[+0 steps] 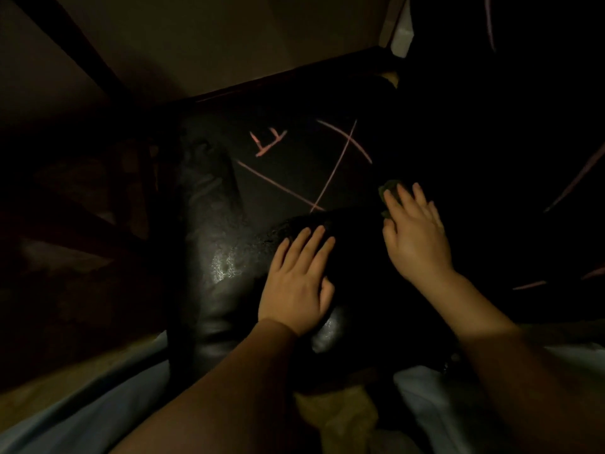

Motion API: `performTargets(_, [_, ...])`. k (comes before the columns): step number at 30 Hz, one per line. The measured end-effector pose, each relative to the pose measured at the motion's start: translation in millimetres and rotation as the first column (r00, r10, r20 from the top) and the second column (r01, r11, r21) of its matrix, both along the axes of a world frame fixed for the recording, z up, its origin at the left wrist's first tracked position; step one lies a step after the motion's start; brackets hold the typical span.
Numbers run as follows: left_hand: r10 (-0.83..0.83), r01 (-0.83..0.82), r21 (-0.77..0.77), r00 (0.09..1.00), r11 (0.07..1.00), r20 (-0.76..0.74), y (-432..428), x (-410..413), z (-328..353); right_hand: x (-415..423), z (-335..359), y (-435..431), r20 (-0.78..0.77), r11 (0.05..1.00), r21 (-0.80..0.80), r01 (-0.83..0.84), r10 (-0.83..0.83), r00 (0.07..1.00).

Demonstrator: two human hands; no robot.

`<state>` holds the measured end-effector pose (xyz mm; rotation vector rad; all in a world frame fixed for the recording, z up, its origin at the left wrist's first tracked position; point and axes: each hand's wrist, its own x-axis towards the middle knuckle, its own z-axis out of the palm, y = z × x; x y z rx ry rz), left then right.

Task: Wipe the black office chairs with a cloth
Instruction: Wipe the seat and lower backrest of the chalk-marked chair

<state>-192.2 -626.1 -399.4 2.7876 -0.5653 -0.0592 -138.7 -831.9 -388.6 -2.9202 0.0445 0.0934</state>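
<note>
A black leather office chair (216, 224) fills the middle of the dim head view, its glossy surface marked with pink chalk-like lines (330, 168). My left hand (298, 276) lies flat on the chair with its fingers straight. My right hand (415, 231) presses a small dark green cloth (388, 188) onto the chair further right; only an edge of the cloth shows past my fingertips. The right part of the chair is lost in darkness.
A brown wall or panel (229, 37) with a dark diagonal beam (75, 50) rises behind the chair. Another black surface with pink lines (573, 181) stands at the right. Pale fabric (82, 414) lies along the bottom edge near my arms.
</note>
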Motion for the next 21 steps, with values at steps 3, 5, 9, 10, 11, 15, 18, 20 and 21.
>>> performTargets(3, [-0.010, 0.010, 0.001, 0.999, 1.000, 0.038, 2.2, 0.4, -5.1, 53.7, -2.1, 4.7, 0.021, 0.999, 0.032, 0.029, -0.029, 0.999])
performTargets(5, [-0.018, 0.017, 0.018, 0.999, 1.000, 0.051, 3.5, 1.9, -7.0, 91.0, -6.0, 8.3, 0.039, 0.997, 0.046, 0.058, -0.060, 0.997])
performTargets(9, [-0.037, 0.035, 0.032, 0.997, 0.999, 0.075, 6.8, 3.5, -14.0, 153.0, -11.2, 13.2, 0.067, 0.991, 0.062, 0.115, -0.119, 0.991])
performTargets(10, [-0.040, 0.038, 0.032, 0.996, 0.999, 0.080, 8.2, 4.3, -14.9, 163.1, -11.4, 13.9, 0.064, 0.989, 0.067, 0.132, -0.136, 0.989])
performTargets(11, [-0.045, 0.042, 0.036, 0.996, 0.998, 0.082, 9.7, 5.2, -15.3, 169.7, -11.4, 14.4, 0.061, 0.986, 0.074, 0.149, -0.153, 0.986])
performTargets(15, [-0.072, 0.069, 0.039, 0.994, 0.997, 0.083, 15.8, 7.5, -15.5, 158.4, -12.2, 13.3, 0.073, 0.982, 0.093, 0.163, -0.170, 0.983])
performTargets(18, [-0.096, 0.093, 0.038, 0.991, 0.995, 0.092, 22.0, 9.7, -15.6, 113.1, -14.8, 12.2, 0.100, 0.985, 0.085, 0.153, -0.161, 0.982])
performTargets(20, [-0.112, 0.109, 0.034, 0.988, 0.993, 0.105, 25.8, 10.5, -15.0, 69.6, -15.4, 13.0, 0.122, 0.986, 0.085, 0.145, -0.154, 0.980])
performTargets(21, [-0.118, 0.114, 0.035, 0.987, 0.993, 0.109, 27.3, 11.4, -14.7, 47.6, -15.8, 14.1, 0.124, 0.986, 0.091, 0.140, -0.151, 0.981])
